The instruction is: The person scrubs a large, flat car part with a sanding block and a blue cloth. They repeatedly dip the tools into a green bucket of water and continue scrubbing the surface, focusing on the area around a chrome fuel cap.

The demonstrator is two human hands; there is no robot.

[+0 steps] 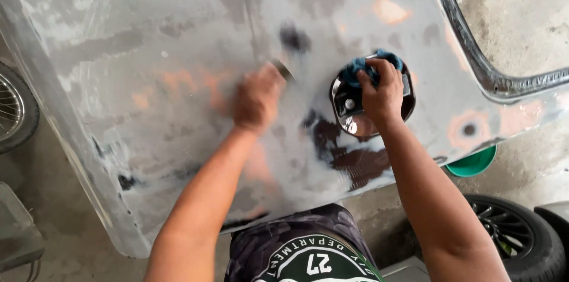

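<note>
- Camouflage-patterned cloth of the person's shirt (296, 246) fills the near bottom edge, with a round green-and-white emblem on it.
- Near right, on the concrete floor (521, 15), lies a black tyre (521, 240); a green plastic bowl (474, 163) peeks out from under the panel's edge just beyond it.
- Near left, a dark seat-like shape sits at the frame edge; farther left is a spoked wheel (15, 107).
- Both forearms reach away from the body onto a large sanded car body panel (148, 39), grey with patches of orange primer and dark bare spots.
- The left hand (256, 99) is motion-blurred, fingers clenched around a small sanding block or piece of abrasive (283, 70) pressed to the panel; which of the two it is cannot be told.
- The right hand (382, 93) grips a blue rag (363, 67), bunched under curled fingers, at the far rim of a round recessed filler opening (349, 113) in the panel, right of the left hand.
- Far right, the panel's dark window frame edge (474, 51) curves away.
</note>
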